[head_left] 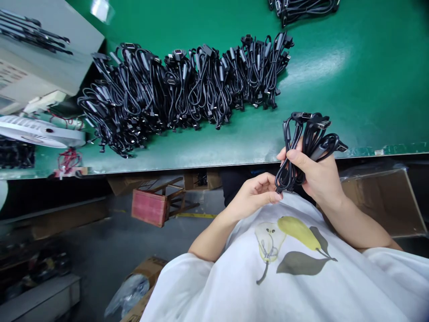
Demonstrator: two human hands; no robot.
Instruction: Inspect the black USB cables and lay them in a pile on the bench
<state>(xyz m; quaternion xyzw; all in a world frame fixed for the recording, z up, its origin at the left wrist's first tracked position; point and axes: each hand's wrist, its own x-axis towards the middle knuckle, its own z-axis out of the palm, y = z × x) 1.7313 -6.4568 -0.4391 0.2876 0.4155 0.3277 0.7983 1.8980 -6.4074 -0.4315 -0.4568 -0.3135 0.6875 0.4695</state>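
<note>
1. Right hand (317, 174) hides the middle of the black cable bundle (300, 154) it grips.
2. Top edge of the frame cuts off a second cable heap (301, 6), upper right.
3. Left edge cuts off a dark cable pile (15, 154).
4. Printed label (10, 74) on a grey machine (80, 58), upper left, too small to read.
5. Objects in shadow (43, 268), lower left, too dark to identify.
6. Bottom edge cuts off a cardboard box (147, 273).

Green mat (234, 145) (narrow strip) separates the right hand (310, 172) from heaped cables (184, 87).
</note>
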